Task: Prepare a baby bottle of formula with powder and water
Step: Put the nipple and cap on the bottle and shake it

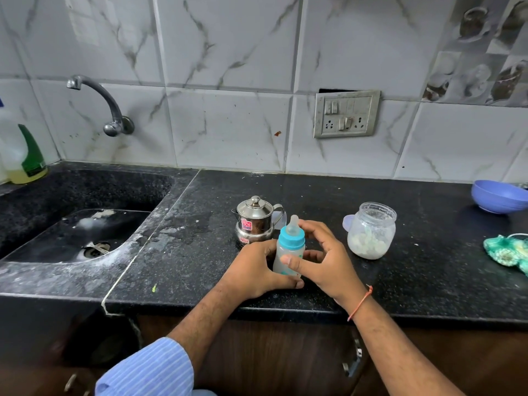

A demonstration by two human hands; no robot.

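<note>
The left hand (257,270) is wrapped round the lower body of a baby bottle (288,252), thumb across the front near its base, while the right hand (320,252) is cupped loosely about the bottle from the other side, fingers bent; whether those fingers actually press on the bottle cannot be told. The bottle is held upright between the two hands at the front of the black granite desk (400,284), its long axis vertical, its blue collar and clear teat already fitted and pointing up. Cloudy contents are seen through the wall. Both hands are equally close to it; the left appears to carry the hold, leaving the right free for the collar just above its fingertips. Just behind the bottle a small lidded steel pot (255,220) is stood, and to the right, a little apart, an open plastic jar (371,231) holding white powder. Further off lie a blue bowl (498,195), a green cloth (505,252) and, to the left, the sink (80,218) beneath a wall tap (100,104).
</note>
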